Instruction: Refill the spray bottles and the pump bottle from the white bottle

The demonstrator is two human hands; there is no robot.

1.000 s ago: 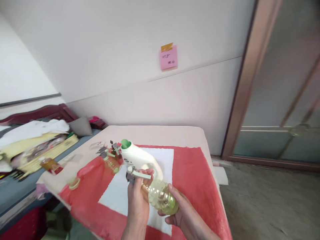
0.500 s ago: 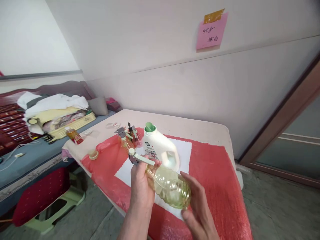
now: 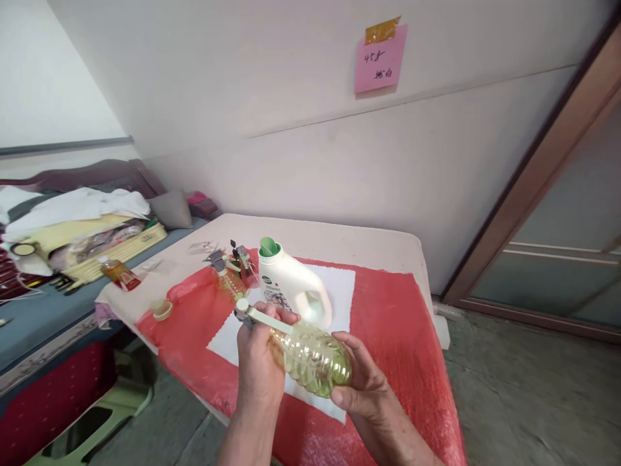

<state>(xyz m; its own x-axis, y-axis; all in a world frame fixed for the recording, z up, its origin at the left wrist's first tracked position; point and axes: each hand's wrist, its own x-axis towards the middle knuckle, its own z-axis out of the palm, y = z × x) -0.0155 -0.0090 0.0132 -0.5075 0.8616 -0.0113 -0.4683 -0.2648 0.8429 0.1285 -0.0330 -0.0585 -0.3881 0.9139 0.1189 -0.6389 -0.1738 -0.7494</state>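
Yellow-green spray bottle (image 3: 317, 359) held tilted above near part of bench (image 3: 383, 243), trigger head toward left, base toward right. Left hand (image 3: 262, 366): grip clamped round bottle neck, beside trigger. Right hand (image 3: 366, 385): grip clamped on base end, thumb on near side. White jug (image 3: 295, 281) with green mouth stands just beyond, on white sheet (image 3: 342, 291) over red cover (image 3: 388, 336). Smaller bottles (image 3: 229, 283) left of jug; tape roll (image 3: 162, 310) farther left.

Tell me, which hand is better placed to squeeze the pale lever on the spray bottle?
Probably the left hand: it grips the spray bottle near its neck, close to the pale lever. The right hand is at the bottle's base, farther from it.
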